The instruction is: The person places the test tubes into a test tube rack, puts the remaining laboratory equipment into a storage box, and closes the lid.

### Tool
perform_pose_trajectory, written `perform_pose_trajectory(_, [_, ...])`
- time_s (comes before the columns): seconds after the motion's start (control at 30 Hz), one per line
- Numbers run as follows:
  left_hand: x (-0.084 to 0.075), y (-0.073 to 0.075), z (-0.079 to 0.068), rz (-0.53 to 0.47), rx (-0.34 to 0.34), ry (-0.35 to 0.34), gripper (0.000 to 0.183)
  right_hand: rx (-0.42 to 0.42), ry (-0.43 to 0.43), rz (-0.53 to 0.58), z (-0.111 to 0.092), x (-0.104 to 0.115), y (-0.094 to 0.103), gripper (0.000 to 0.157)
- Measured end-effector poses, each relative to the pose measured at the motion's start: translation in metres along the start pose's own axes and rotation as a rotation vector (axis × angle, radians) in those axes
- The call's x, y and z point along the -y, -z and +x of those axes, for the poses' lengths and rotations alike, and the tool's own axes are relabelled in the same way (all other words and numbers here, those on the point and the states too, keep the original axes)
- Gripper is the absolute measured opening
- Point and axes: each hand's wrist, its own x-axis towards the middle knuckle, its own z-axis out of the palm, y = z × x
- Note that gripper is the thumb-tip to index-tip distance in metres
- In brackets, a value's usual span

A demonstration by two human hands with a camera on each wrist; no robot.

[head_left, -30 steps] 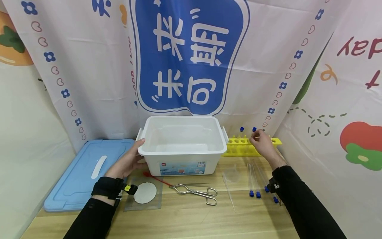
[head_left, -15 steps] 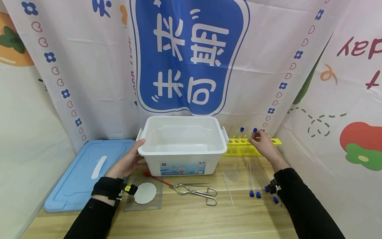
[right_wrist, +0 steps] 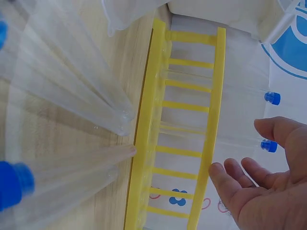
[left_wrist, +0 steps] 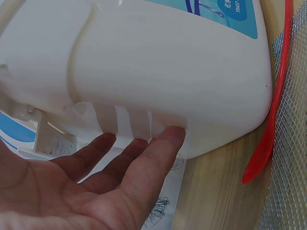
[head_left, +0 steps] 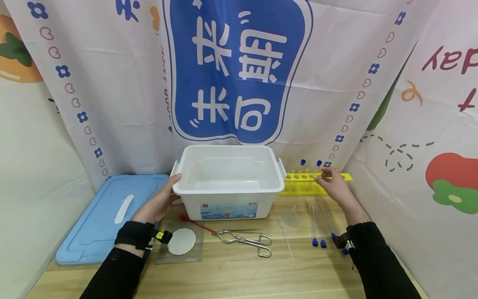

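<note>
My left hand point(head_left: 161, 200) is at the left end of a white plastic storage box point(head_left: 228, 198), its thumb near the rim. In the left wrist view, its extended fingers point(left_wrist: 160, 151) touch the box's end wall. A yellow test tube rack point(head_left: 346, 177) stands right of the box, holding two clear test tubes upright with blue caps point(right_wrist: 272, 98). Beside the nearer tube's cap point(right_wrist: 268, 145) is my right hand point(head_left: 336, 187), thumb and fingers spread with nothing between them. One fingertip lies right at the rack's top edge in the right wrist view.
Several capped test tubes point(head_left: 313, 226) lie before the rack, near a dropper point(head_left: 285, 238). Crucible tongs point(head_left: 242, 240), a red spoon point(head_left: 203, 226) and a wire gauze point(head_left: 181, 241) lie before the box. A blue lid point(head_left: 101, 220) is at left, with curtains behind.
My right hand has let go of the blue-capped test tube and drawn back to the right and slightly down. The tube stays upright in the rack. My left hand has not moved.
</note>
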Motion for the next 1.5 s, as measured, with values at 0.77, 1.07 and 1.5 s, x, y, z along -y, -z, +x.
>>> perform_pose_trajectory(0.77, [0.002, 0.002, 0.000, 0.012, 0.015, -0.008, 0.096, 0.187, 0.012, -0.365, -0.026, -0.019, 0.007, 0.069])
perform_pose_trajectory(1.07, [0.002, 0.002, 0.001, 0.015, 0.019, -0.010, 0.097, 0.268, -0.034, -0.444, -0.029, -0.027, 0.008, 0.060])
perform_pose_trajectory(1.5, [0.001, 0.003, 0.000, 0.012, 0.016, -0.007, 0.096, 0.362, -0.129, -0.486, -0.024, -0.053, 0.012, 0.038])
